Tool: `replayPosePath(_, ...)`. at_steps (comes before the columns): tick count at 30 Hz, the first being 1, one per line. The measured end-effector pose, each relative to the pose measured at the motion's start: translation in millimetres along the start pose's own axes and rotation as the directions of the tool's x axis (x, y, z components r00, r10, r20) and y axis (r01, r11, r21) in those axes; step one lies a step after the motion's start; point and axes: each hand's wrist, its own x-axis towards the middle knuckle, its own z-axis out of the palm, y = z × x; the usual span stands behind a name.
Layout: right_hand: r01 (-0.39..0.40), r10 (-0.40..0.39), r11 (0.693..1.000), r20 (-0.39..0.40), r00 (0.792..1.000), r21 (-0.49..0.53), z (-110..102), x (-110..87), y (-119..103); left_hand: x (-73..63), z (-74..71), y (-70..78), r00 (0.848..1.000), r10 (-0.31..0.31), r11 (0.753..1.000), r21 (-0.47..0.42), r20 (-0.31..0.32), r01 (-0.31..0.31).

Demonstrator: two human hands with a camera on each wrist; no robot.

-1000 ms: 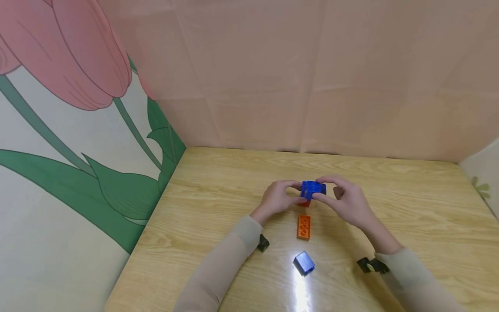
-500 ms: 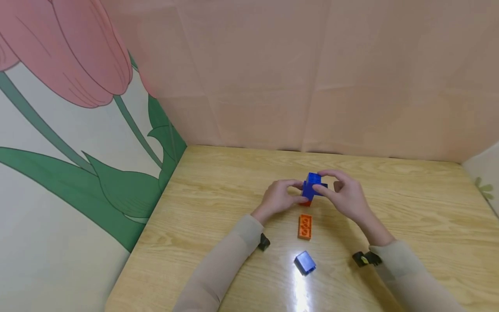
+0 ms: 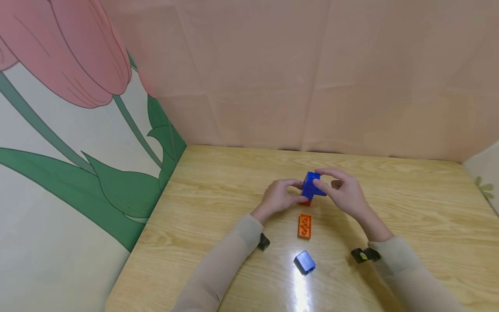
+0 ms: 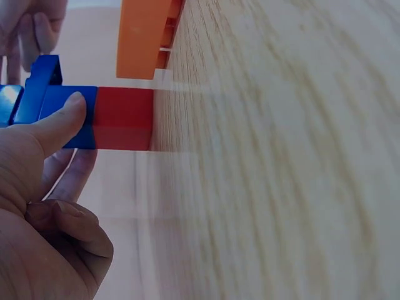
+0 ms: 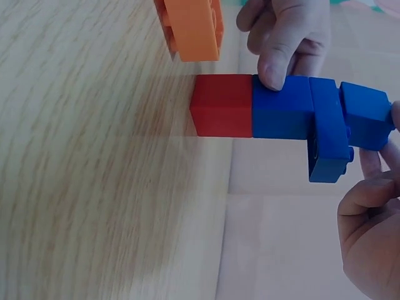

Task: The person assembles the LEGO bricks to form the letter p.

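A small tower rises from the table: a red block (image 5: 222,106) at the bottom, a blue block (image 5: 284,109) on it, then a longer blue brick (image 5: 328,131) that juts out to the right. My left hand (image 3: 276,198) pinches the tower at the lower blue block, thumb on the near side. With thumb and fingers, my right hand (image 3: 348,195) holds another blue block (image 5: 364,115) at the very top. This top block sits slightly tilted over the longer brick, and a narrow gap shows at one edge in the right wrist view.
An orange brick (image 3: 305,226) lies on the wooden table (image 3: 218,186) just in front of the tower. Closer to me is a loose blue block (image 3: 305,262), beside a bright reflection. A pink cloth wall (image 3: 249,86) stands behind the table.
My right hand has lifted the top blue block higher, then shifted it slightly left over the tower. My left hand keeps its pinch and the loose bricks have not moved.
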Motion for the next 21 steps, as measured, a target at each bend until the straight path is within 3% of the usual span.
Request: replayPosePath(21, 0.044, -0.043, 0.999, 0.042, 0.998, -0.016, 1.3, 5.8, -7.5, -0.6, -1.4, 0.1, 1.0, -0.009, 1.0, -0.02, 0.012, 0.009)
